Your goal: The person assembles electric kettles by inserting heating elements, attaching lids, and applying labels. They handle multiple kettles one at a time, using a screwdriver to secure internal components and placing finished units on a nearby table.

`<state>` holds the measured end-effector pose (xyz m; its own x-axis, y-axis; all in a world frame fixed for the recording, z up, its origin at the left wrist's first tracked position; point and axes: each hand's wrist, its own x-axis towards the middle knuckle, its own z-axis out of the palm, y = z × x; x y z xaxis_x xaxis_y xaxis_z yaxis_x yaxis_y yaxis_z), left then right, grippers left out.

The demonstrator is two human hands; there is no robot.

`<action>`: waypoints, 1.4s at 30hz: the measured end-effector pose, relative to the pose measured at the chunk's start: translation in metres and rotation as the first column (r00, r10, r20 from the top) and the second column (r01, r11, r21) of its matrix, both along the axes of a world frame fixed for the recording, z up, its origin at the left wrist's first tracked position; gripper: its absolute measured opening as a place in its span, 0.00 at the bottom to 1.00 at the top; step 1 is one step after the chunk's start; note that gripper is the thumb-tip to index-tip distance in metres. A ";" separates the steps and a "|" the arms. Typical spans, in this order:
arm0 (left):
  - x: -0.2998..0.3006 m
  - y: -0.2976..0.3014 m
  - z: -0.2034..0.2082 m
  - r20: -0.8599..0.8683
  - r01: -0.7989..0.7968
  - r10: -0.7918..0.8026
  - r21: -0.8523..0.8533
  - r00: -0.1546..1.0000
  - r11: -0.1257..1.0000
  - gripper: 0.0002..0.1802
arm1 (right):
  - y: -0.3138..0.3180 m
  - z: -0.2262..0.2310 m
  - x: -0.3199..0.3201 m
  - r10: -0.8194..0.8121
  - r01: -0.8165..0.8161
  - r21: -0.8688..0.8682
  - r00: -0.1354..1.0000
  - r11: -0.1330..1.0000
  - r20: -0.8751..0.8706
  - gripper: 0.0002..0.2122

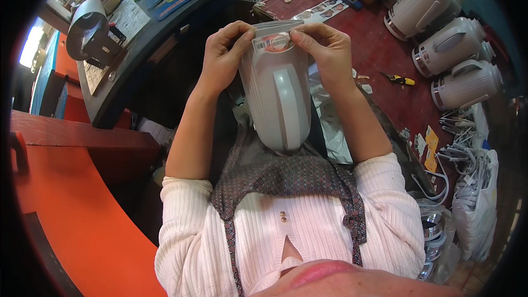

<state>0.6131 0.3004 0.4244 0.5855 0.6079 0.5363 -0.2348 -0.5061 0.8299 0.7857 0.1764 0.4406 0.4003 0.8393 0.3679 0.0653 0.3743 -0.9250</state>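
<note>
While the kettle body (276,96) lies in my lap, its long axis runs straight away from me: the rounded end rests against my patterned apron (286,173), the flat base end points toward the red worktop (379,49). Item: one pale grey plastic kettle, smooth shell, tapering oval outline; a raised handle of the same grey runs lengthwise down the middle of the upper face. At the far end, a small label (273,43) with a round ring and a striped patch sits across the base rim.

My left hand (224,49): thumb and fingers pinched together on the left edge of that label and the rim beneath it. My right hand (324,47): thumb and forefinger closed on the right edge of the same label, remaining fingers curled over the kettle's far corner. Both grips are clamped on the kettle's base end, the two thumbs close together, just beside the ring.

Nearby stock: three more kettles (440,33) of the same colour lying on their sides at the right end of the worktop, well apart from my hands; a small yellow-handled tool (400,80) between them and my right forearm; a strip of printed stickers (322,10) just beyond my fingers.
</note>
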 end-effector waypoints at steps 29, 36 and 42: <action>0.006 -0.021 0.008 -0.073 0.040 -0.035 0.061 0.997 0.997 0.09 | 0.010 -0.011 0.039 -0.586 0.278 0.556 0.628 0.783 0.513 0.13; -0.021 -0.024 0.011 0.186 0.278 -0.258 -0.093 0.948 0.956 0.29 | 0.012 -0.023 0.118 -0.522 0.539 0.089 0.838 0.837 -0.160 0.24; -0.046 -0.075 0.015 0.118 0.161 -0.146 -0.129 0.982 0.979 0.30 | 0.007 -0.156 0.054 0.140 0.119 -0.703 0.944 0.702 0.300 0.24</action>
<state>0.5670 0.2250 0.4393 0.6208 0.5879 0.5187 -0.3923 -0.3398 0.8548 0.8402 0.1833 0.2843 0.3638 0.9021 -0.2321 0.3922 -0.3744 -0.8403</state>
